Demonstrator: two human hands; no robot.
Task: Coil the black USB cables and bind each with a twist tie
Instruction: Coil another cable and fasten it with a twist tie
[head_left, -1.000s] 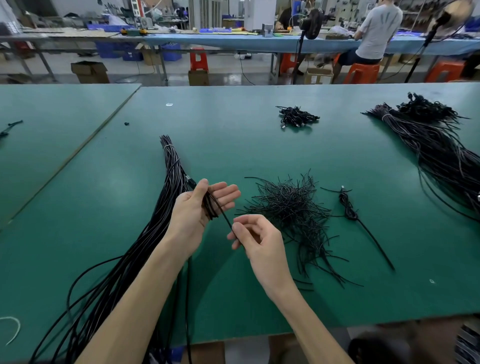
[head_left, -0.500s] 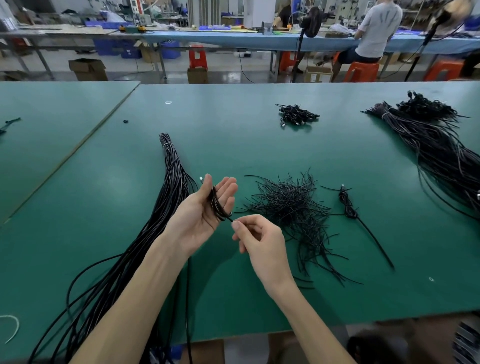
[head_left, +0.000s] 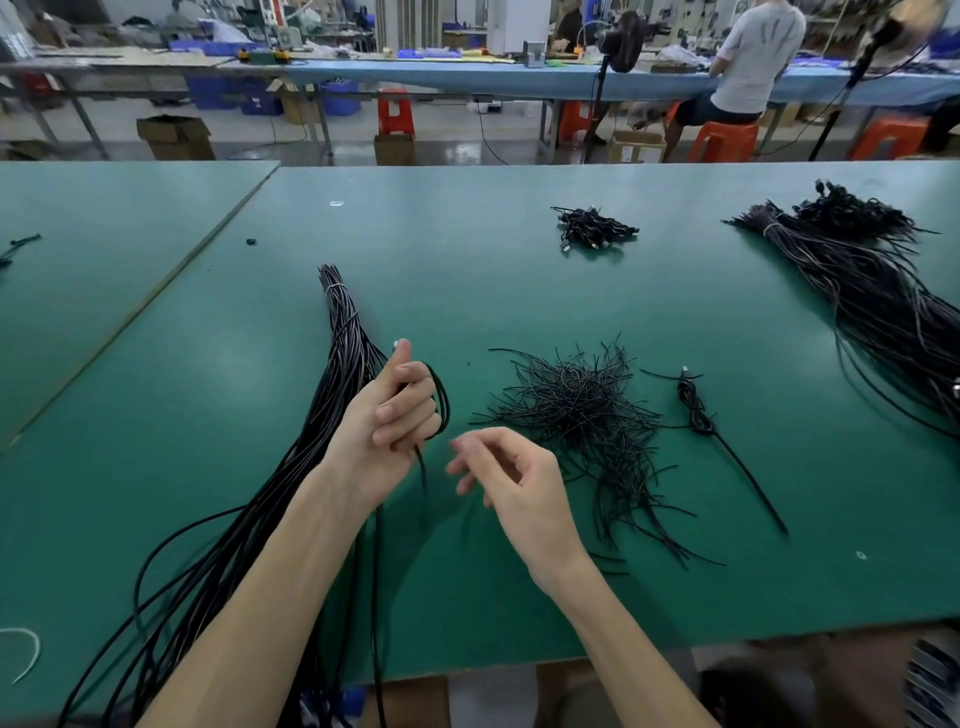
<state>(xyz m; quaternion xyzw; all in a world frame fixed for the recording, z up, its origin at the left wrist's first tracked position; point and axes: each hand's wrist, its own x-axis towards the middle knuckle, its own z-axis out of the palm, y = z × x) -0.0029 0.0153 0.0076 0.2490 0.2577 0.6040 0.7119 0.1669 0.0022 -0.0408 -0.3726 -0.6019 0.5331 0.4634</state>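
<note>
My left hand (head_left: 392, 415) is raised above the green table (head_left: 467, 270), its fingers curled round loops of one black USB cable (head_left: 441, 395); the cable's tail hangs down past my wrist to the table's front edge. My right hand (head_left: 511, 478) hovers just right of it, fingers loosely bent, with nothing visibly held. A loose pile of black twist ties (head_left: 582, 415) lies to the right of my hands. A long bundle of uncoiled black cables (head_left: 343, 332) runs from mid table down to the front left.
One coiled and tied cable (head_left: 696, 410) lies right of the ties. A small heap of finished coils (head_left: 592, 231) sits farther back. Another big cable bundle (head_left: 872, 291) fills the right side. A person sits at a far bench (head_left: 748, 57).
My left hand has closed its fingers over the cable loops and turned upright. My right hand has let go of the cable strand and moved slightly away, fingers loosened.
</note>
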